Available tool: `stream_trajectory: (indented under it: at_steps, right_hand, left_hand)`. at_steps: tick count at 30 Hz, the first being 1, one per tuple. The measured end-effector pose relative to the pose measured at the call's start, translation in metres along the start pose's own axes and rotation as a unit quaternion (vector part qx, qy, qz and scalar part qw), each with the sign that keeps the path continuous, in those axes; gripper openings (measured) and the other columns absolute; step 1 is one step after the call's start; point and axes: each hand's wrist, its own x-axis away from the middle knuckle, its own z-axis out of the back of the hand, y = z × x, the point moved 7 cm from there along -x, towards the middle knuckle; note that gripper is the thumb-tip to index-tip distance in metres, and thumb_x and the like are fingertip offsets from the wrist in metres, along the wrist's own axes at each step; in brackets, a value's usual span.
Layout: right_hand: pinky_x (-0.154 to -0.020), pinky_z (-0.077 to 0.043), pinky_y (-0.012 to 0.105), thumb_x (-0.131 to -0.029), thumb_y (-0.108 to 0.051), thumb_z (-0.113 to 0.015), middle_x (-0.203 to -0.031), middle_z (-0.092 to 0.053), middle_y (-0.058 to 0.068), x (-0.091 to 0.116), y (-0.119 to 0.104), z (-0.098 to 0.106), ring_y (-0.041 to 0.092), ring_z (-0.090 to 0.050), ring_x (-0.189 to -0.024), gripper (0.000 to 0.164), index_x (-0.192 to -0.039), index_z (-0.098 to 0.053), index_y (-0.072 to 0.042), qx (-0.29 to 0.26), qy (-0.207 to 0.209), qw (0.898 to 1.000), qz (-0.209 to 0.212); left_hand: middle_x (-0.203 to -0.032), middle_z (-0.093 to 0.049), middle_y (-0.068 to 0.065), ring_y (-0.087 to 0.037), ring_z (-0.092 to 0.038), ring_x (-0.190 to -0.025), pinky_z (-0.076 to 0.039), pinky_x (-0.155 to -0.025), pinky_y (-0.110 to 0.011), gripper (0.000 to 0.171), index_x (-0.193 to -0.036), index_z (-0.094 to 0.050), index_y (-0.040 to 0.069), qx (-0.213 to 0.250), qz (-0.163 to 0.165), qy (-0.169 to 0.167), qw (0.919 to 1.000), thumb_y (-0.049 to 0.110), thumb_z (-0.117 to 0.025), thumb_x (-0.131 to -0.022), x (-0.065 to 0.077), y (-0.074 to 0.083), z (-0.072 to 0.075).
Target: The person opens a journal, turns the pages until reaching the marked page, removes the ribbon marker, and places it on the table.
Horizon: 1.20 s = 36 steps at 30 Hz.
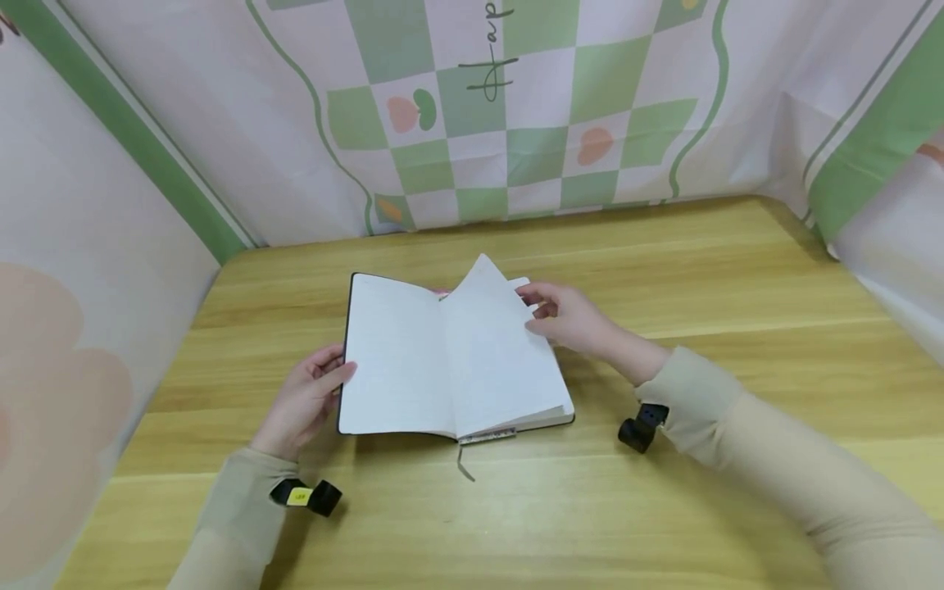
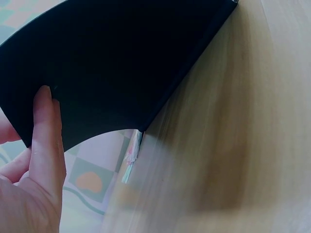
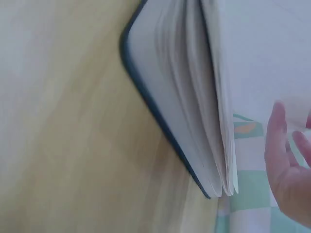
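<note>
An open notebook (image 1: 394,360) with blank white pages and a dark cover (image 2: 121,58) lies on the wooden table. My left hand (image 1: 302,397) grips the left edge, thumb on the page side and fingers behind the cover; that cover is raised off the table in the left wrist view. At the right side, my right hand (image 1: 571,319) pinches the edge of a page (image 1: 494,344), whose top corner stands up. Several more pages (image 3: 194,87) fan apart beneath it. A grey ribbon bookmark (image 1: 465,465) hangs from the bottom of the spine.
Wood-grain table (image 1: 664,508) surrounds the notebook. A checked green and white cloth (image 1: 531,123) hangs behind the table, with more cloth at both sides. A small black camera (image 1: 637,430) is strapped to the right wrist, another (image 1: 320,497) to the left.
</note>
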Motion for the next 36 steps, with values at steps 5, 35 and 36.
stream_trajectory:
  at_steps: [5, 35, 36]
  right_hand:
    - [-0.062, -0.049, 0.025, -0.091, -0.004, -0.055, -0.135, -0.041, 0.023, 0.007, 0.005, -0.008, 0.012, -0.054, -0.087, 0.062, -0.146, -0.028, 0.000, -0.133, -0.061, 0.988, -0.050]
    - [-0.096, -0.047, 0.047, -0.098, -0.026, -0.044, -0.149, -0.025, 0.016, 0.011, -0.050, -0.081, 0.035, -0.037, -0.129, 0.057, -0.150, -0.024, -0.013, -0.139, -0.179, 0.973, 0.050]
    - [-0.098, -0.045, 0.046, -0.098, -0.027, -0.046, -0.149, -0.026, 0.014, 0.011, -0.051, -0.085, 0.033, -0.039, -0.128, 0.057, -0.150, -0.025, -0.015, -0.093, -0.179, 0.978, 0.060]
  left_hand:
    - [-0.088, -0.056, 0.010, -0.001, -0.051, -0.074, -0.042, -0.058, -0.012, 0.019, -0.115, -0.052, 0.009, -0.006, -0.002, -0.006, 1.0000, 0.006, -0.050, -0.097, 0.001, 0.000, 0.000]
    - [-0.089, -0.057, 0.012, -0.002, -0.052, -0.083, -0.047, -0.068, -0.014, 0.018, -0.114, -0.051, 0.009, 0.019, -0.004, 0.000, 0.9998, 0.004, -0.050, -0.096, -0.001, -0.001, 0.000]
    - [-0.089, -0.057, 0.012, -0.002, -0.053, -0.083, -0.047, -0.068, -0.014, 0.018, -0.113, -0.052, 0.009, 0.021, -0.006, 0.000, 0.9998, 0.004, -0.050, -0.096, -0.001, -0.001, 0.000]
